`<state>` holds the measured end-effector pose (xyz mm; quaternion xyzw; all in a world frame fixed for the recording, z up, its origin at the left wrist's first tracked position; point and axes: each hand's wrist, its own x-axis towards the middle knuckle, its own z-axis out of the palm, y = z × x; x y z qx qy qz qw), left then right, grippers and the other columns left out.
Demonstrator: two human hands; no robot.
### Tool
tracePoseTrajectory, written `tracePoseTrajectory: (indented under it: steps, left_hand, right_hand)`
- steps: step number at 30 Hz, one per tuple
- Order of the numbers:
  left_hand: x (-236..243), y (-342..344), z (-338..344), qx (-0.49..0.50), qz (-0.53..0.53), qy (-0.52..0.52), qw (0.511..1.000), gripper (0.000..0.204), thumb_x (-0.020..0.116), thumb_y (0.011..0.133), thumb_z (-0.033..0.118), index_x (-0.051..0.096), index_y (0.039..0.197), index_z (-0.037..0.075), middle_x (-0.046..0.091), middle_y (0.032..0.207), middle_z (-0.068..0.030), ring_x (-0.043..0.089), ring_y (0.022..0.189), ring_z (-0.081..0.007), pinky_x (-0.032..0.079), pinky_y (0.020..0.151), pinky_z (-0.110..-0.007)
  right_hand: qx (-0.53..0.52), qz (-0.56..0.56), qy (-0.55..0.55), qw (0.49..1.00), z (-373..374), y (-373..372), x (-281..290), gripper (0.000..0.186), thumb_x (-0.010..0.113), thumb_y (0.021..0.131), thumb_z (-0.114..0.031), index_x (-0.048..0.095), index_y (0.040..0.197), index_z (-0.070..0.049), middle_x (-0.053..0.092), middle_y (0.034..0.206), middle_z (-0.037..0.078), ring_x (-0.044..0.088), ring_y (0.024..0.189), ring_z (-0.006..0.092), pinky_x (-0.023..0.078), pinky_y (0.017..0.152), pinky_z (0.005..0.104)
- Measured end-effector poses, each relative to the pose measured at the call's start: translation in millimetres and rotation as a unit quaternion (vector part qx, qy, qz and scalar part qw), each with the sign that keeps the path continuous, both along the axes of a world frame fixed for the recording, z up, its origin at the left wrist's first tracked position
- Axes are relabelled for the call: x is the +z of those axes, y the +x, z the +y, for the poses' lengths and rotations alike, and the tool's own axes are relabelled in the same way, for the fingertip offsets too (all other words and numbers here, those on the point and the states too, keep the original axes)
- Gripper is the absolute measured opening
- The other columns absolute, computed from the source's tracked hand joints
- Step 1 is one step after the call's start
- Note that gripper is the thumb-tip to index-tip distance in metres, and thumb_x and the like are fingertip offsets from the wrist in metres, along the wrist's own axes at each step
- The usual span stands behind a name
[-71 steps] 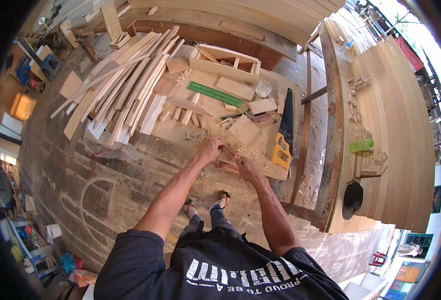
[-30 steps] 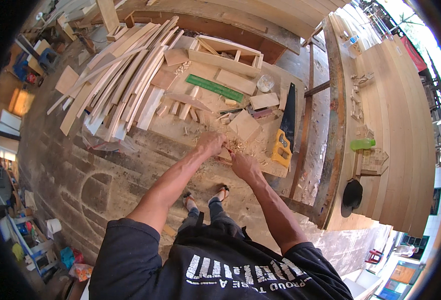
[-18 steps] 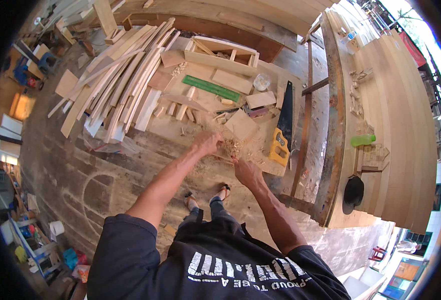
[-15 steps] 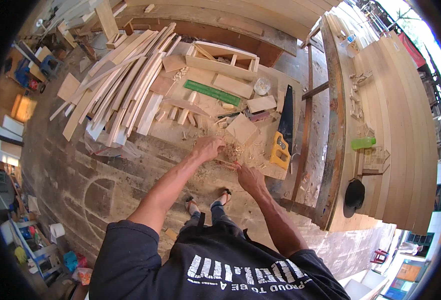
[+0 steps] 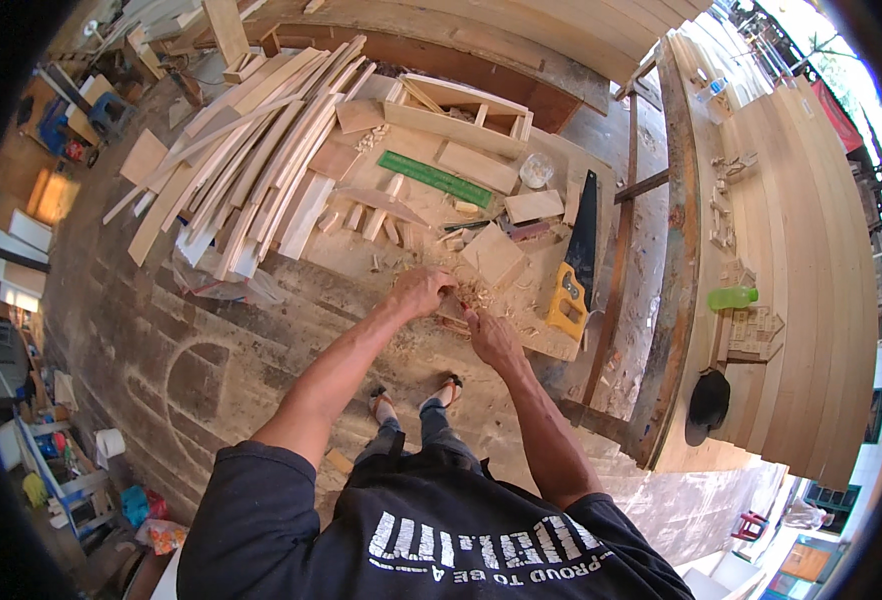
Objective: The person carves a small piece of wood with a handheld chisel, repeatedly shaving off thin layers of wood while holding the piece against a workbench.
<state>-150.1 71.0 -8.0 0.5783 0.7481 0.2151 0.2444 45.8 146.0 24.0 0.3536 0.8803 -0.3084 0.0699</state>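
Note:
My left hand point(image 5: 423, 292) is closed over the near edge of the work board point(image 5: 336, 262), its fingers bent round something small that they mostly hide. Close by on the right, my right hand point(image 5: 495, 339) is closed round a slim tool with a reddish part point(image 5: 465, 306), pointing toward the left fingertips; its exact kind is too small to tell. Wood shavings point(image 5: 476, 294) lie just beyond both hands. A square wooden piece point(image 5: 493, 254) rests past them, and a handsaw point(image 5: 568, 296) with a yellow handle lies to the right.
Long wooden strips point(image 5: 251, 150) are piled at left. A green ruler point(image 5: 434, 177), a wooden box frame point(image 5: 461, 128) and a clear tub point(image 5: 536, 170) sit farther back. On the right bench are a green bottle point(image 5: 732, 298) and a black cap point(image 5: 708, 408).
My right hand has shifted slightly up and left, and its tool now points up toward the left fingers. The view has shifted a little, while the items on the board keep their places.

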Motion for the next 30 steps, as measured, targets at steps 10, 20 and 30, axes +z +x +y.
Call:
tracePoseTrajectory:
  steps: [10,20,30]
  left_hand:
    - [9.6,0.8,4.3,-0.003,0.012,-0.01,1.0,0.024,0.066,0.075,0.01,0.073,0.098,0.014,0.068,0.104,-0.0024,0.065,0.097,-0.0256,0.053,0.082,-0.038]
    - [6.8,-6.2,9.7,-0.058,0.039,-0.056,0.996,0.019,0.069,0.077,0.015,0.072,0.095,0.017,0.069,0.102,-0.0014,0.067,0.092,-0.0252,0.054,0.076,-0.039]
    - [16.1,-4.4,12.7,-0.078,0.092,-0.088,0.989,0.02,0.066,0.076,0.012,0.072,0.095,0.019,0.07,0.1,-0.0014,0.068,0.089,-0.0246,0.054,0.075,-0.039]
  right_hand:
    - [-0.018,-0.006,0.028,0.999,-4.9,-5.4,15.3,0.053,0.036,0.101,-0.043,0.061,0.088,0.002,0.063,0.079,0.03,0.062,0.083,0.0476,0.047,0.076,0.0556]
    - [-0.004,-0.069,0.032,0.997,-7.5,-22.7,33.2,0.049,0.037,0.101,-0.038,0.064,0.092,0.002,0.065,0.08,0.03,0.064,0.081,0.0476,0.049,0.074,0.056]
    - [0.041,-0.102,0.06,0.992,-8.1,-11.1,42.5,0.047,0.038,0.102,-0.037,0.068,0.093,-0.002,0.069,0.083,0.023,0.07,0.078,0.0396,0.056,0.068,0.0486]
